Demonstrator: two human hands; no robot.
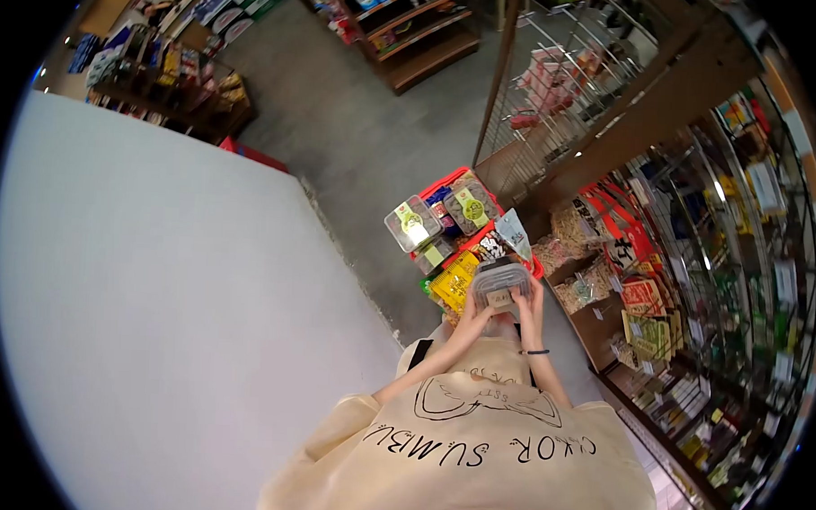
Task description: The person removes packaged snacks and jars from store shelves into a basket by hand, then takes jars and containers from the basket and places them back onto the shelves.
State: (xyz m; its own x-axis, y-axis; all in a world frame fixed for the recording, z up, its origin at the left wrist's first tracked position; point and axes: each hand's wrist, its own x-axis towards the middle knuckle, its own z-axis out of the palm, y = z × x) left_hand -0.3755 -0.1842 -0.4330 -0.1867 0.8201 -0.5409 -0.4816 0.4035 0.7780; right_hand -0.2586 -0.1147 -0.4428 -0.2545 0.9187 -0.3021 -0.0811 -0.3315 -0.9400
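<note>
Between my two hands is a clear plastic container (504, 278) with a small label, held in front of my chest. My left hand (476, 313) grips its left side, and my right hand (529, 300) grips its right side with the thumb over the label. Just beyond it stands a red basket (447, 178) filled with packaged goods. In the basket are clear boxes with green-and-white labels (413, 223), a yellow packet (455, 279) and a pale blue-white pouch (513, 232).
A white wall (173, 301) fills the left side. Shelves (643, 353) of packaged snacks run along the right, close to the basket. A wire rack (557, 98) stands ahead on the right, and more shelving (420, 40) stands farther off on the grey floor (358, 127).
</note>
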